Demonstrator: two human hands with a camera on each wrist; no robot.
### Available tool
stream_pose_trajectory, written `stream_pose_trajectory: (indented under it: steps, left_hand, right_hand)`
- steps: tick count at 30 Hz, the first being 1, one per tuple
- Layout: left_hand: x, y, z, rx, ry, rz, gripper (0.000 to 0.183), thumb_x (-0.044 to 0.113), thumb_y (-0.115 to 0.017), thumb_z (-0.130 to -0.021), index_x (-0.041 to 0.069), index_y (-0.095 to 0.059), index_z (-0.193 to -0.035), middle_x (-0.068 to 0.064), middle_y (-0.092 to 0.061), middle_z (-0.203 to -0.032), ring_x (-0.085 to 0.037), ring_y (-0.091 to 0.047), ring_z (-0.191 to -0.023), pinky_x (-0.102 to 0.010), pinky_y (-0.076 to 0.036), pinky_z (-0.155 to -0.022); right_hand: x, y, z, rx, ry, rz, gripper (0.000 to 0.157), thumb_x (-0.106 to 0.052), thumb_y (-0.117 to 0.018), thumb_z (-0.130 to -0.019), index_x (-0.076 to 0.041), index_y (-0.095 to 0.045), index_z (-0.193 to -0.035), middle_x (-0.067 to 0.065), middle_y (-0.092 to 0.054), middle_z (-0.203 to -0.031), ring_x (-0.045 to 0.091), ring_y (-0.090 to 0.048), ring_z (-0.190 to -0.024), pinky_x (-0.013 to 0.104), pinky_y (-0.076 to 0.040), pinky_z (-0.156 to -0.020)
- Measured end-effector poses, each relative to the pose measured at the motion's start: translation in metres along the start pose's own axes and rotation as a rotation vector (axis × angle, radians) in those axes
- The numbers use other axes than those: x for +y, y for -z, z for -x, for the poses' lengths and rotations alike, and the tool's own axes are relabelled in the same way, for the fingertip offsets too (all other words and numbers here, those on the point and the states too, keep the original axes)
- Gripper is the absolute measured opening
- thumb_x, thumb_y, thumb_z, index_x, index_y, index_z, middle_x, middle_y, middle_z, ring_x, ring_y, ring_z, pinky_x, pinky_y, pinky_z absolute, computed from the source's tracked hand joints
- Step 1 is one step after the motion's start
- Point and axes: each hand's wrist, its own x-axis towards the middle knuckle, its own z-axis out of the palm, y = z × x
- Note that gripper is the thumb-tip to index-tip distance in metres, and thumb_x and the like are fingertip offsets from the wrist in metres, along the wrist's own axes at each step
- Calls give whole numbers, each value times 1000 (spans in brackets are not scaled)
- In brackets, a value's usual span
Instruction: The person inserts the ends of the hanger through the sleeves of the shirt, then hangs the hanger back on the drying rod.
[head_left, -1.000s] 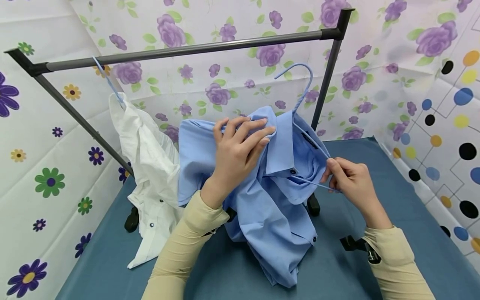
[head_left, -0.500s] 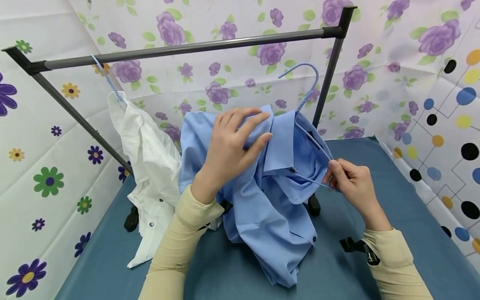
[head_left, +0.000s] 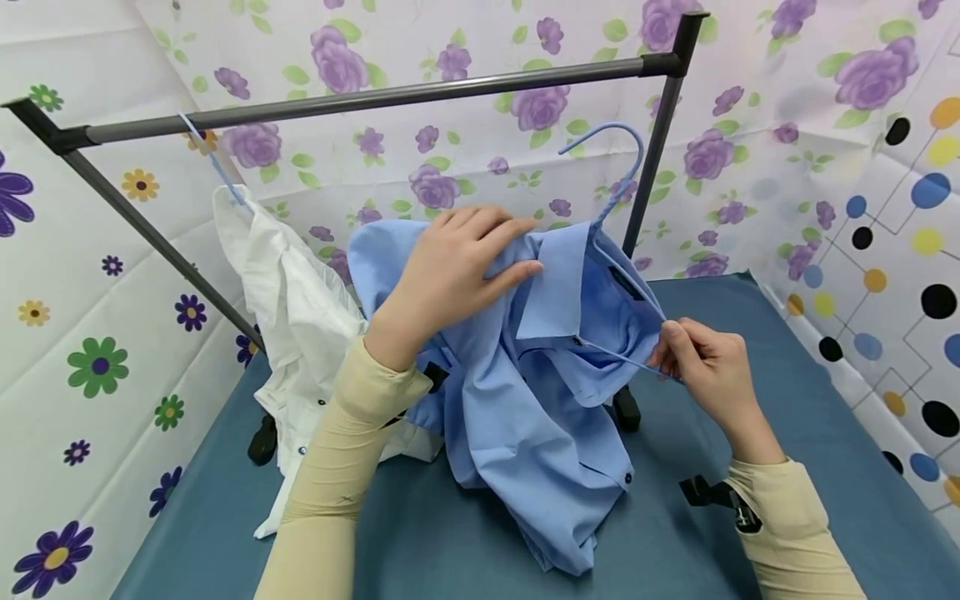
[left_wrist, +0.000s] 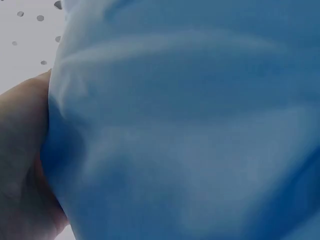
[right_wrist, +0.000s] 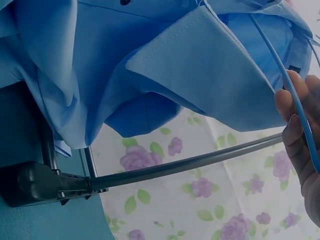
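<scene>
A light blue shirt [head_left: 517, 425] with dark buttons hangs bunched in the middle of the head view. A blue hanger [head_left: 640, 158] stands partly inside its collar [head_left: 557, 279], hook upward and apart from the rail. My left hand [head_left: 450, 267] grips the shirt's shoulder, fingers curled over the top and thumb in front; blue cloth [left_wrist: 175, 125] fills most of the left wrist view. At the right, my right hand [head_left: 708, 367] pinches the hanger's end, which sticks out past the collar. The right wrist view shows fingers [right_wrist: 295, 132] around its thin wire [right_wrist: 272, 50].
A grey rack rail [head_left: 375, 97] runs across the back. From its left end hangs a white shirt [head_left: 288, 333] on another blue hanger [head_left: 213, 158]. A rack foot [head_left: 626, 408] stands behind the blue shirt on the blue-green table cover [head_left: 675, 533]. Flowered sheets [head_left: 465, 142] stand behind.
My left hand has slid leftward along the shoulder, drawing some cloth with it. The hanger's hook has shifted slightly right. My right hand keeps its pinch almost in place.
</scene>
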Motion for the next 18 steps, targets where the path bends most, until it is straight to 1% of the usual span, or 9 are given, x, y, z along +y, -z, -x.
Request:
stream_pose_trajectory:
  steps: [1, 3, 6, 9, 12, 18]
  left_hand:
    - [-2, -1, 1, 6, 14, -6, 46, 50, -57, -89, 14, -64, -117, -4, -58, -103, -21, -54, -93, -37, -41, -82]
    - [-4, -2, 3, 21, 25, -20, 44, 50, -58, -88, 12, -65, -109, -4, -55, -97, -20, -51, -82, -35, -42, -70]
    - [-4, -5, 5, 33, 13, -27, 39, 47, -58, -88, 9, -62, -96, -4, -48, -85, -16, -42, -64, -31, -36, -55]
    - [-3, -7, 6, 46, -9, -46, 37, 45, -57, -90, 9, -56, -85, -2, -42, -75, -13, -36, -53, -28, -32, -46]
    - [1, -9, 8, 62, -15, -72, 37, 45, -57, -90, 11, -51, -78, 1, -40, -69, -11, -33, -45, -27, -27, -40]
    - [11, -13, 8, 63, -31, -88, 38, 44, -57, -90, 11, -48, -73, 3, -39, -64, -9, -31, -41, -27, -24, -38]
  right_hand:
    - [-3, 0, -1, 1, 2, 0, 30, 6, -50, -93, -4, -62, -67, 5, -59, -59, 13, -49, -42, 20, -42, -43]
    - [-5, 0, -2, -1, 6, 0, 30, 6, -50, -93, -4, -62, -67, 5, -59, -59, 12, -49, -42, 20, -42, -43]
    - [-7, 0, -3, -9, 7, -3, 31, 6, -50, -93, -5, -62, -67, 5, -59, -59, 12, -48, -43, 20, -41, -43]
    - [-9, 0, -4, -21, 0, -6, 31, 6, -51, -92, -4, -62, -66, 5, -59, -58, 12, -48, -43, 21, -42, -44]
    - [-11, 0, -5, -32, -18, -21, 30, 7, -52, -91, -3, -62, -65, 5, -59, -58, 13, -49, -43, 21, -42, -44]
    - [-15, -3, -8, -63, -57, -94, 26, 12, -54, -87, 1, -65, -66, 9, -58, -58, 15, -49, -47, 22, -42, -46]
